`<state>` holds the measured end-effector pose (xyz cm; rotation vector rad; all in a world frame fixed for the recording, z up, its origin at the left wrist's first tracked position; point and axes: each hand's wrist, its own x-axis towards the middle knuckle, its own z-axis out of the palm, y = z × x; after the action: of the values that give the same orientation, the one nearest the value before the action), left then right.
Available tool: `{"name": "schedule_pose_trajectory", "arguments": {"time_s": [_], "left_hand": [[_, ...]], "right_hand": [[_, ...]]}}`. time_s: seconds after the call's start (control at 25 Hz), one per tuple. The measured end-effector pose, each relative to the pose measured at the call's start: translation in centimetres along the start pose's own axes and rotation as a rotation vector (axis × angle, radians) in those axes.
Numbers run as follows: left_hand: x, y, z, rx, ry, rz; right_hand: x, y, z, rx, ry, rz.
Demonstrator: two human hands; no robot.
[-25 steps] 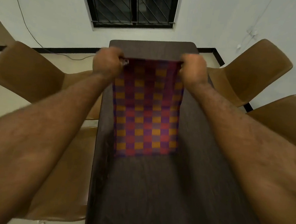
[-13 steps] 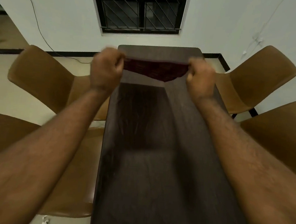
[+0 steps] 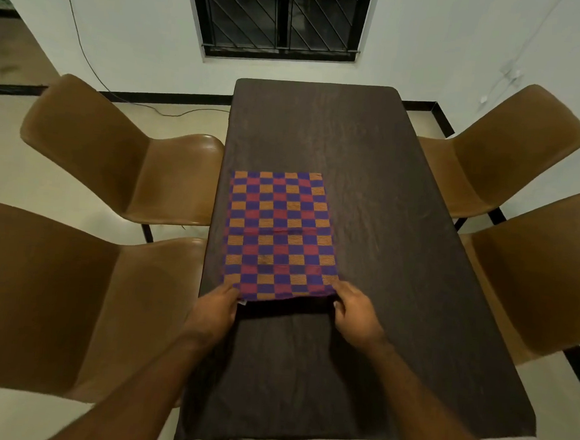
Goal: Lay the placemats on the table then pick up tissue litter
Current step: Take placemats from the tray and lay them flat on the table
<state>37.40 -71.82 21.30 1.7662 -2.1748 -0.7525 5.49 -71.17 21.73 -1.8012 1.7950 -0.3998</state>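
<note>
A checkered placemat (image 3: 279,234) in purple, red and orange lies spread on the left half of the dark wooden table (image 3: 386,192). Its near edge is lifted a little off the surface. My left hand (image 3: 215,312) pinches the near left corner. My right hand (image 3: 356,310) pinches the near right corner. No tissue litter shows anywhere in view.
Two brown chairs stand left of the table (image 3: 121,160) (image 3: 53,303) and two on the right (image 3: 499,148) (image 3: 545,272). A barred window (image 3: 278,16) is in the far wall. A cable (image 3: 172,112) trails on the floor behind the left chairs.
The placemat was held up in the air over the far end of the table. Both hands have brought it down and toward me, and it now lies spread on the table.
</note>
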Motion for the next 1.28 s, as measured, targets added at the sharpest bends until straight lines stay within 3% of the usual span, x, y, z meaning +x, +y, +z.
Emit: {"name": "schedule_pose_trajectory", "arguments": {"time_s": [0.16,0.4,0.68,0.96,1.28], "left_hand": [[-4.2,-1.2,2.2,0.091,-0.031,0.023],[-8.7,-1.5,3.6,0.186,-0.017,0.066],[-10.6,-1.9,4.4,0.181,-0.086,0.053],[-12.3,-2.6,5.3,0.327,-0.178,0.100],[-11.4,-2.1,3.7,0.380,-0.233,0.193]], "right_hand": [[-4.8,0.5,1.7,-0.028,0.003,0.044],[-10.2,1.0,2.9,0.010,0.099,-0.052],[-13.5,1.5,4.8,-0.026,0.035,0.042],[-14.9,1.5,5.1,-0.063,-0.050,0.120],[-14.9,0.4,4.7,-0.154,-0.073,0.125]]}}
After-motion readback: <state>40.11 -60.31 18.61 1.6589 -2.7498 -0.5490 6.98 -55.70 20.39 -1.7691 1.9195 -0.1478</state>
